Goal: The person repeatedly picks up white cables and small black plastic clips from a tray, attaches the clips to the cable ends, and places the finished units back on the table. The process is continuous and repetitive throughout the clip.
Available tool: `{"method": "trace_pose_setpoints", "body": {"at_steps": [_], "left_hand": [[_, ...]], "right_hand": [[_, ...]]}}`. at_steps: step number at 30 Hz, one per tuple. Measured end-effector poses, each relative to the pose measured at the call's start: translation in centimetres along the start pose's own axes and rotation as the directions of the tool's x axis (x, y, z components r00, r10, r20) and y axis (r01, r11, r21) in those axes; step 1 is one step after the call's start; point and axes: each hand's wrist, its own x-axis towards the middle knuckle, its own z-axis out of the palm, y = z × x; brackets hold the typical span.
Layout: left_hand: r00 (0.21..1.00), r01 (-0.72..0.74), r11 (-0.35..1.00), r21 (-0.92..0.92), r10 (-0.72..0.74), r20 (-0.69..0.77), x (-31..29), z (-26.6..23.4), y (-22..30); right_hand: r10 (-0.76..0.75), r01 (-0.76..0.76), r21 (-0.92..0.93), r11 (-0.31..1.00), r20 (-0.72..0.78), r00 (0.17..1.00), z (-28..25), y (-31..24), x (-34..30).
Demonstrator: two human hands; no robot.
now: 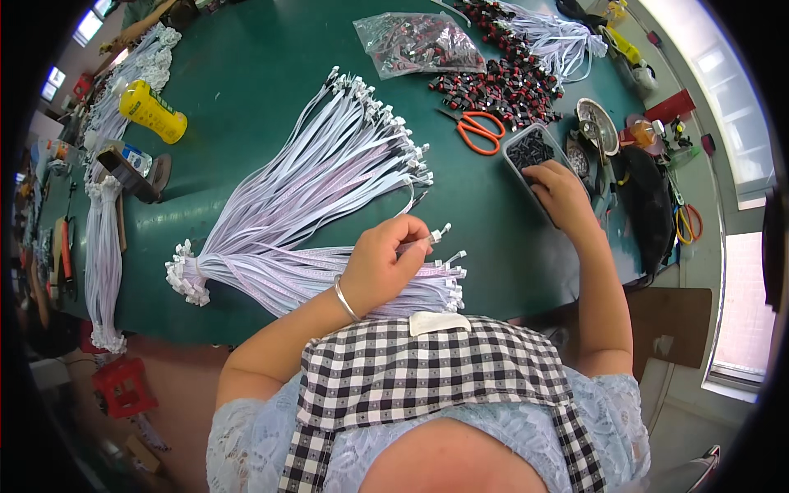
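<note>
My left hand (388, 256) is closed, its thumb and fingertips pinching the end of a white flat cable just short of its small white connector (440, 233). That cable belongs to a big fanned bundle of white cables (279, 197), gathered at the left by a clump of white connectors (187, 273). Part of the bundle runs beneath my left hand and forearm. To the right, my right hand (559, 193) reaches into a clear plastic box (561, 148) of small black pieces (530, 150). Its fingertips are down among the pieces, so whether they hold one is hidden.
Orange-handled scissors (478, 133) lie beside the box, below a heap of black-and-red connectors (509, 90) and a clear bag (419, 45) of them. A metal bowl (597, 123) stands right of the box. Farther left are a yellow bottle (154, 111) and another cable bundle (103, 263).
</note>
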Motion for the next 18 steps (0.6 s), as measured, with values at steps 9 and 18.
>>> {"method": "trace_pose_setpoints", "body": {"at_steps": [9,18], "left_hand": [[0.991,0.132,0.986,-0.102,-0.130,0.022,0.7,0.2,-0.4],[0.982,0.183,0.929,-0.321,-0.155,0.110,1.1,0.2,-1.2]], "right_hand": [[0.114,-0.114,0.016,0.993,0.001,0.994,0.1,1.6,-0.2],[0.302,-0.209,0.405,0.890,-0.180,0.936,0.3,-3.3,-1.3]]}}
